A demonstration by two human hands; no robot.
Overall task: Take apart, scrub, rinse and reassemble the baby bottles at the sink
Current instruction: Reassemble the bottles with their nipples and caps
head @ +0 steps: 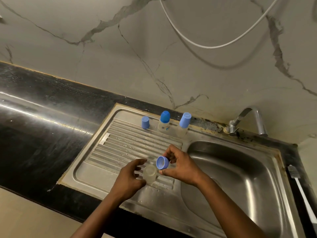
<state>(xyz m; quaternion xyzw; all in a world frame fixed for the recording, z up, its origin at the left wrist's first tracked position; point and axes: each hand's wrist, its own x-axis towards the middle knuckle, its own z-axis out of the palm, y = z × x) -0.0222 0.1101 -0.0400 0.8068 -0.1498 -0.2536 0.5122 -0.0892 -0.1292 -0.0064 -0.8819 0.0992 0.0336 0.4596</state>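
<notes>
At far left, dark glossy tabletop (pixel 34 134), running below a wall with marble pattern. Set into it, steel drainboard (pixel 96 170) with ribs and some water drops. Along the back edge of the drainboard, in a row: first a loose blue cap (pixel 145 122), standing alone; then a small bottle with dark blue cap (pixel 164 121), upright; then a second bottle with light blue cap (pixel 183 125), appearing tilted to the right. Nearer, over the ribs, left hand (pixel 130 177) grasping a clear bottle body (pixel 149 174), fingers and thumb curled round its side; not possible to tell if resting on the ribs or lifted. Just right of it and very near, blue screw ring (pixel 162 162), off the bottle, pinched between fingers and thumb of the right hand (pixel 180 167), hollow side facing left. Further right, sink basin (pixel 240 169). Behind the basin, chrome tap (pixel 247 121), spout bent over it. High on the wall, white cable (pixel 205 46) hanging in a loop. At far right, on the dark rim beside the basin, brush with white handle (pixel 301 191), lying lengthwise.
</notes>
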